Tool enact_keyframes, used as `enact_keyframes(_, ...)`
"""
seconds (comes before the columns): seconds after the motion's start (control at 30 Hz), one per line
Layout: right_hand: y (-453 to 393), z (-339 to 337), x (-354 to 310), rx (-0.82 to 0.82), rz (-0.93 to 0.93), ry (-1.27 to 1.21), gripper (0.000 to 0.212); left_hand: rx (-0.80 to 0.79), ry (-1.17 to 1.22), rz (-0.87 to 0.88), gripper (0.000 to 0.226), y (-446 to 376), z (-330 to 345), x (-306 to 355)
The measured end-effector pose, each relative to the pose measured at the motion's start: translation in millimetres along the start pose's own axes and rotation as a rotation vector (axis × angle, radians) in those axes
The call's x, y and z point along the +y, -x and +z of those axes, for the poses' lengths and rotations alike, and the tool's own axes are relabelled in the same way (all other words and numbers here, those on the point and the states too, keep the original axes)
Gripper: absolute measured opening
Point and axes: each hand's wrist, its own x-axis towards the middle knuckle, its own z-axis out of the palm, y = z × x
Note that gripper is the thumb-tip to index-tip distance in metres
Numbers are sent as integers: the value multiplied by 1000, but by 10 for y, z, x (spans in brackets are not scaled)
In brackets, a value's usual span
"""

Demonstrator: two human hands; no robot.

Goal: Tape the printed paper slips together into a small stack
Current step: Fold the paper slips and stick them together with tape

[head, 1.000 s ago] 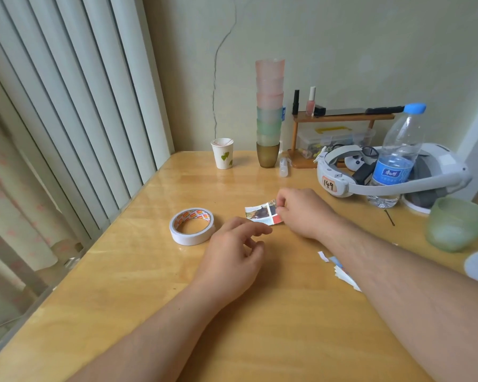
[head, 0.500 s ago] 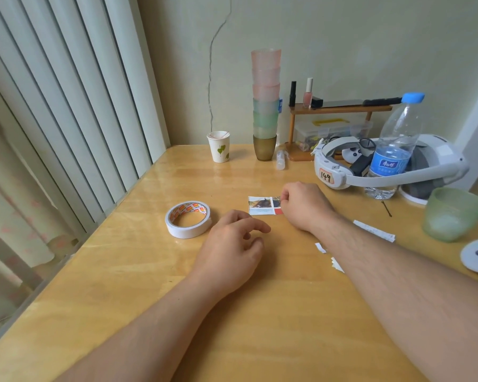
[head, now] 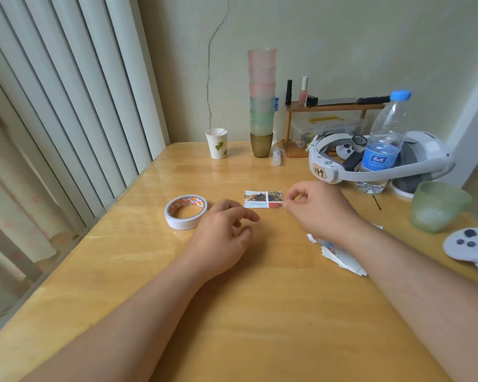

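slip [head: 263,199] lay flat on the desk [head: 260,312], printed side up, colour pictures across it and a red patch at its right end. your right hand [head: 319,210] sat just right of it, thumb and forefinger curled into a small ring, tips at the slip's lower right corner. whether that grip truly pinched the paper or only met its edge, the view did not settle. your left hand [head: 224,230] rested low on the desk, fingers loosely bent, grip slack and holding nothing, forefinger aimed toward the slip but apart from it.

tape roll [head: 185,212] lay flat just left of your left hand, white with orange print on its inner ring, near the knuckles, not touched.

more paper slips [head: 340,255] lay in a loose pile by your right forearm, partly hidden under it, well apart from the printed slip.

far side of the desk: paper cup [head: 216,143] with a leaf print, tall stack of tinted cups [head: 262,100], small wooden shelf [head: 334,107] with little bottles on top. right side: white headset [head: 378,166], labelled 149, with a water bottle [head: 385,142] standing inside its band, a frosted green cup [head: 436,206], and a white controller [head: 469,245] at the frame edge. vertical blinds [head: 66,106] ran along the left.
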Motion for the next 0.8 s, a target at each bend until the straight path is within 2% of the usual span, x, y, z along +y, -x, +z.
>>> enact_keyframes(0.1, 283, 45, -48, -61, -20, -48, 10, 46, -218, -15, 30, -35, -253, -145)
enact_keyframes(0.23, 508, 169, 15, -9, -75, -95, 14, 137, -402, -191, 34, -86, -476, -430)
enact_keyframes(0.33, 589, 178, 89, 5, -139, -84, 16, 7, -515, -312, 32, -137, -466, -601)
enact_keyframes(0.43, 605, 144, 132, 50, -188, -82, 14, -26, -524, -314, 34, -139, -468, -555)
enact_keyframes(0.5, 606, 147, 140, 77, -209, -91, 13, 0, -430, -258, 35, -108, -472, -430)
enact_keyframes(0.6, 615, 147, 140, 156, -281, -140, 11, 1, -10, -193, 17, -26, -436, -161)
enact_keyframes(0.67, 619, 126, 126, 232, -369, -164, 11, -53, 238, -158, 13, 54, -380, 35)
enact_keyframes(0.8, 639, 74, 95, 322, -477, -150, 17, -163, 533, -78, 16, 179, -207, 244)
